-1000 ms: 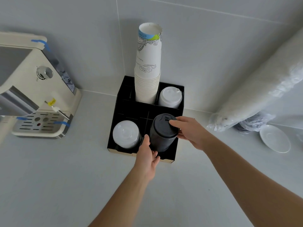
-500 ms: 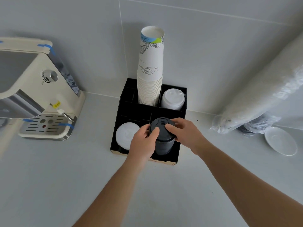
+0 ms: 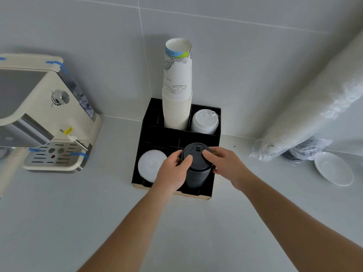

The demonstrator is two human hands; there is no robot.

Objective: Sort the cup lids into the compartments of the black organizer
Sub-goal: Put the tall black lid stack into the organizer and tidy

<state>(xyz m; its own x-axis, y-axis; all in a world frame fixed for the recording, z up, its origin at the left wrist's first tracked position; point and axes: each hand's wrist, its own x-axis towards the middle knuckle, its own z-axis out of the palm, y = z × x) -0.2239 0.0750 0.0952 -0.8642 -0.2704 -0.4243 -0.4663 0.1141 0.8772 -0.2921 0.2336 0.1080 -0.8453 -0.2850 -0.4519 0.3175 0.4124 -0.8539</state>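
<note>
A black organizer (image 3: 157, 138) stands against the wall. Its front right compartment holds a stack of black lids (image 3: 196, 165). My left hand (image 3: 172, 173) grips the stack's left side, thumb on the top lid. My right hand (image 3: 224, 165) holds the stack's right side, with fingers laid over the top lid. A stack of flat white lids (image 3: 150, 165) fills the front left compartment. Domed white lids (image 3: 205, 121) sit in the back right one. A tall stack of paper cups (image 3: 177, 91) rises from the back middle.
A cream coffee machine (image 3: 43, 114) stands at the left. A long plastic sleeve of white lids (image 3: 318, 99) leans at the right, with a bag of black lids (image 3: 306, 152) under it. A white saucer (image 3: 334, 167) lies at the far right.
My left hand rose from the organizer's front edge to grip the black lid stack. My right hand stayed on top of it. The stack sits lower in its compartment.
</note>
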